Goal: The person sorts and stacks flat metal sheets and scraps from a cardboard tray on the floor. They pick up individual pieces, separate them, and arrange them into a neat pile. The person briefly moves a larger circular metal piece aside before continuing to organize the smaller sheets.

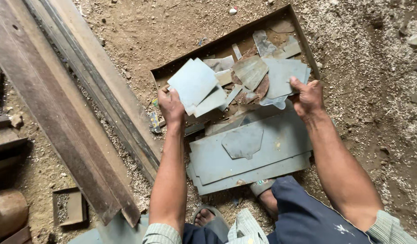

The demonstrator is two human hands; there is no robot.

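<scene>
My left hand (171, 105) pinches a fanned stack of grey sheet-metal offcuts (197, 86) by its lower corner, while my right hand (308, 97) clasps the edge of another grey plate (283, 77), both held over the rusty tray (303, 34). I judge the risks as follows: the loosely gripped stack may slide apart and drop towards the sandalled toes (203, 219) below, and the bare sheet edges may cut my fingers.

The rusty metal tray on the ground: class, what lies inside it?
The tray holds loose grey sheet-metal offcuts, some rusty. The left hand and right hand each grip pieces above it. Its floor beneath the pile is mostly covered.
</scene>
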